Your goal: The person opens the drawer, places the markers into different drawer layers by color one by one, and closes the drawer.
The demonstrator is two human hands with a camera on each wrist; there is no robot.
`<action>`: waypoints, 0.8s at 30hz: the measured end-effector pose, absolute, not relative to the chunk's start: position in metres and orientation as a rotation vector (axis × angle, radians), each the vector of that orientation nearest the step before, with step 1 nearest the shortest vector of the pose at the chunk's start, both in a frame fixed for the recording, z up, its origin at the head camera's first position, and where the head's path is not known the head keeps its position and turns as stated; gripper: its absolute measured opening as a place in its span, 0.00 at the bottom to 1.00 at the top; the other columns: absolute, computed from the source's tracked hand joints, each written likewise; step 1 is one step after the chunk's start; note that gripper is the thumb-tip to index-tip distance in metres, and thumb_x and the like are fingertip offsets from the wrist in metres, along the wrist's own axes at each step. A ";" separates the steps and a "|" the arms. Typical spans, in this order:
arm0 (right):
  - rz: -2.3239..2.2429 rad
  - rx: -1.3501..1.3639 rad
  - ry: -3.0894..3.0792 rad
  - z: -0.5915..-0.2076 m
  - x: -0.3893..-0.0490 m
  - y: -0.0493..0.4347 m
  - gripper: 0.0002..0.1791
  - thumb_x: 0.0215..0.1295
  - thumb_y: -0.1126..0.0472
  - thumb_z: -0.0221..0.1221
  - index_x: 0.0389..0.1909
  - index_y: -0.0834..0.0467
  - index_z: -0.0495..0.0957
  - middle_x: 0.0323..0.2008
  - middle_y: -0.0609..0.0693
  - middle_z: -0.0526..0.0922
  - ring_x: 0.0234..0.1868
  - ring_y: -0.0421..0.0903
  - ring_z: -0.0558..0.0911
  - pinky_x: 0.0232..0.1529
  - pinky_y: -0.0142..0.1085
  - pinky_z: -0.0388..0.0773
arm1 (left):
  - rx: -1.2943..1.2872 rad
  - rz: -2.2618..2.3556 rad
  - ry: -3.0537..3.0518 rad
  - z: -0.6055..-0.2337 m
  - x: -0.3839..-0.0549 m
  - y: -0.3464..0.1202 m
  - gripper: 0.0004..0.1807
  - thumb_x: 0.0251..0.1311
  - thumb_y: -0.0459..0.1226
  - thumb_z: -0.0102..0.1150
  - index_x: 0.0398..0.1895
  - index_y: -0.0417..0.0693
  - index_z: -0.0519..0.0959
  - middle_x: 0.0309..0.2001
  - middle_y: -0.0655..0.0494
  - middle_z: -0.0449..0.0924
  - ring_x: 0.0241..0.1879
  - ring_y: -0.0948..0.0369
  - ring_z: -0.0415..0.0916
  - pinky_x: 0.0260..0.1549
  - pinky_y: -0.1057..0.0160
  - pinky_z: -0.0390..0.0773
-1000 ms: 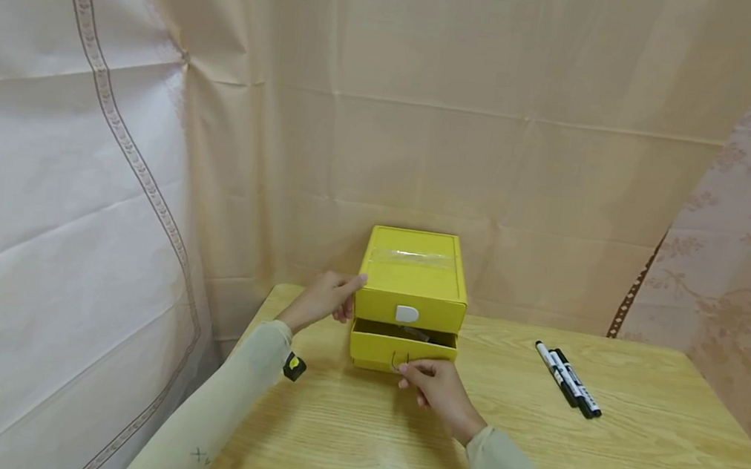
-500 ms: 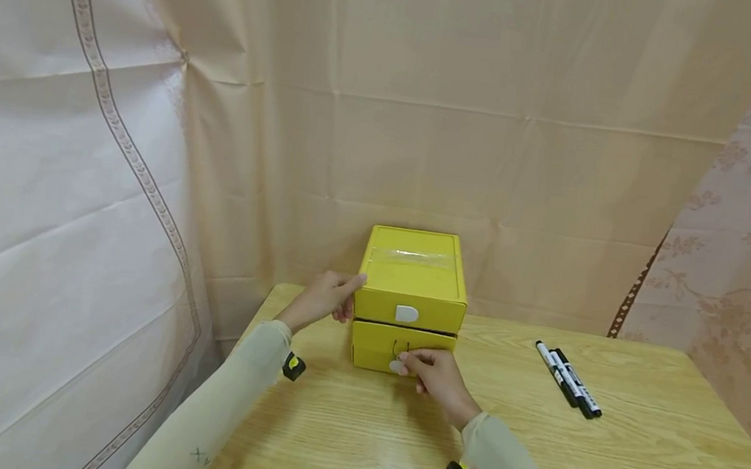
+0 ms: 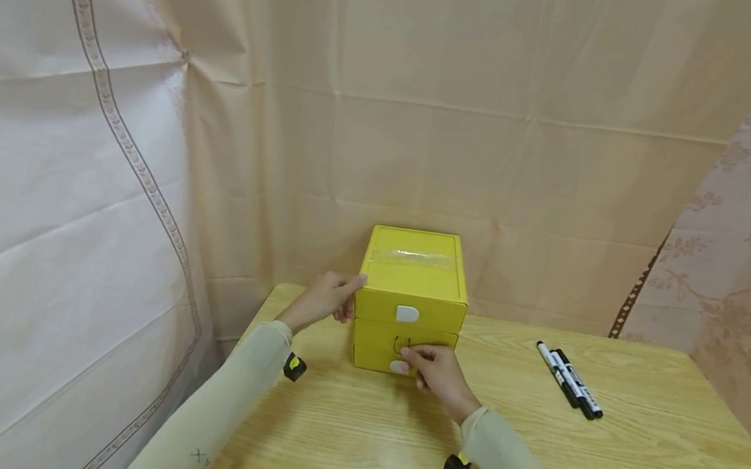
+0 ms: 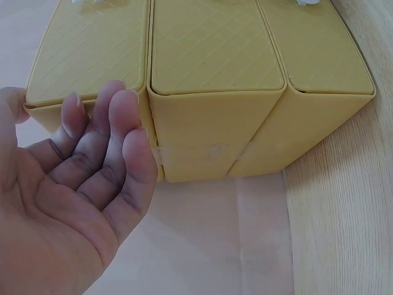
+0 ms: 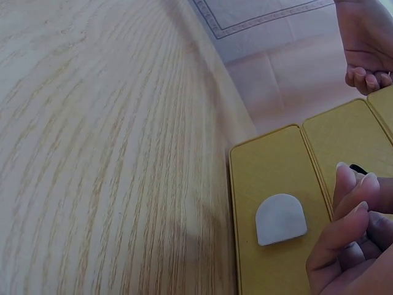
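A yellow drawer box (image 3: 412,275) stands at the back of the table, with three tiers on its front. The top and bottom drawers carry white tab handles; a thin black loop handle (image 3: 396,343) hangs on the middle drawer (image 3: 373,333), whose front sits flush. My right hand (image 3: 440,378) pinches that loop between thumb and forefinger, its other fingers curled. At the box's left front corner my left hand (image 3: 324,301) rests its thumb on the top edge. In the left wrist view, the left hand's fingers (image 4: 132,147) lie loosely bent beside the side wall.
Several black-and-white markers (image 3: 569,380) lie together on the wooden table (image 3: 659,438), right of the box. Behind the table hangs a beige cloth (image 3: 422,157), with a white cloth (image 3: 83,201) on the left side. Each wrist carries a small black camera.
The middle drawer, partly out one second ago with its inside showing, has slid back flush into the box, my right hand moving forward with it. My left hand has stayed at the corner.
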State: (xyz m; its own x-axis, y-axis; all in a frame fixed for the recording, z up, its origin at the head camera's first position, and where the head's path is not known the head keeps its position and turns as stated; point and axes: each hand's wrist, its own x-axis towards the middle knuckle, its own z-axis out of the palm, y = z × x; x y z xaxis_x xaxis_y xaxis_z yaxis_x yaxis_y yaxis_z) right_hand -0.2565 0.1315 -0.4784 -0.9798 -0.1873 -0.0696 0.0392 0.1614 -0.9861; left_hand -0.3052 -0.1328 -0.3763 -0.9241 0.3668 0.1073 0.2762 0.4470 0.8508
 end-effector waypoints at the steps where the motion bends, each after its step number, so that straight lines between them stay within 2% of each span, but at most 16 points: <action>1: -1.924 -0.138 2.250 -0.478 -0.257 0.131 0.16 0.75 0.56 0.62 0.48 0.66 0.86 0.32 0.58 0.85 0.18 0.40 0.68 0.19 0.31 0.67 | 0.578 1.497 2.594 -0.376 -0.305 -0.133 0.34 0.77 0.61 0.45 0.27 0.43 0.81 0.24 0.47 0.81 0.23 0.52 0.81 0.33 0.44 0.84; 3: -1.924 -0.123 2.251 -0.478 -0.257 0.131 0.16 0.75 0.55 0.62 0.49 0.65 0.86 0.32 0.58 0.85 0.18 0.40 0.68 0.19 0.31 0.67 | 0.580 1.497 2.596 -0.376 -0.305 -0.133 0.34 0.77 0.61 0.45 0.27 0.43 0.81 0.24 0.47 0.81 0.23 0.52 0.81 0.33 0.44 0.84; 13: -1.870 -0.186 2.244 -0.479 -0.253 0.135 0.20 0.74 0.50 0.62 0.47 0.66 0.86 0.33 0.54 0.85 0.19 0.38 0.68 0.21 0.30 0.67 | 0.561 1.500 2.586 -0.377 -0.304 -0.133 0.34 0.77 0.61 0.45 0.26 0.42 0.80 0.24 0.46 0.82 0.22 0.53 0.80 0.27 0.56 0.83; 18: -1.823 -0.235 2.224 -0.480 -0.251 0.141 0.19 0.75 0.53 0.62 0.47 0.68 0.86 0.35 0.57 0.87 0.21 0.38 0.70 0.23 0.30 0.70 | 0.571 1.499 2.590 -0.376 -0.304 -0.132 0.34 0.77 0.61 0.45 0.27 0.42 0.81 0.24 0.45 0.82 0.22 0.53 0.80 0.31 0.47 0.84; 20: -1.812 -0.228 2.216 -0.480 -0.251 0.142 0.20 0.75 0.53 0.62 0.46 0.69 0.85 0.35 0.58 0.87 0.20 0.38 0.70 0.23 0.30 0.70 | 0.574 1.499 2.594 -0.376 -0.304 -0.132 0.34 0.77 0.61 0.45 0.27 0.43 0.81 0.24 0.45 0.81 0.22 0.53 0.80 0.31 0.47 0.84; 24: -1.779 -0.198 2.222 -0.481 -0.249 0.143 0.21 0.75 0.52 0.61 0.44 0.70 0.85 0.31 0.54 0.87 0.19 0.37 0.69 0.22 0.30 0.69 | 0.574 1.499 2.596 -0.376 -0.304 -0.133 0.34 0.77 0.61 0.45 0.27 0.43 0.81 0.24 0.46 0.81 0.22 0.53 0.80 0.28 0.55 0.83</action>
State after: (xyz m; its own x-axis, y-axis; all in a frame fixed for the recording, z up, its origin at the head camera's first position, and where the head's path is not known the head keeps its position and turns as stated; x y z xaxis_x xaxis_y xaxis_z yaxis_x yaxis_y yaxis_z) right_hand -0.2490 0.1430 -0.4810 -0.9493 -0.2831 -0.1365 0.0712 0.2293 -0.9708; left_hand -0.3044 -0.1329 -0.3756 -0.9255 0.3629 0.1085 0.2754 0.4481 0.8505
